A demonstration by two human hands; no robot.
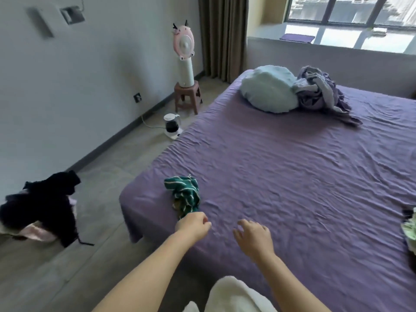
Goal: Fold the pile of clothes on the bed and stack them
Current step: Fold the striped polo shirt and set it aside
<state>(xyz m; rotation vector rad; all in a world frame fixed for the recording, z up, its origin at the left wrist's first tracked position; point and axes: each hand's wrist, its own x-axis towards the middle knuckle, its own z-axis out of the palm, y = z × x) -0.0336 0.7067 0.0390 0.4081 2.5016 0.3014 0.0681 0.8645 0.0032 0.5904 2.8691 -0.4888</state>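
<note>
A crumpled green garment with white stripes [184, 194] lies near the left corner of the bed, on the purple sheet [281, 176]. My left hand [193, 226] hovers at the garment's near end with its fingers loosely curled, and I cannot tell whether it touches the cloth. My right hand [253, 235] hangs over bare sheet to the right, fingers relaxed and spread, holding nothing. More clothes [409, 230] poke in at the right edge, mostly cut off.
A pale blue pillow [267, 91] and a bundled purple-grey blanket [319, 93] lie at the bed's far end. On the floor to the left are a dark clothes heap [42, 206], a kettle [172, 126] and a pink fan [185, 57] on a stool.
</note>
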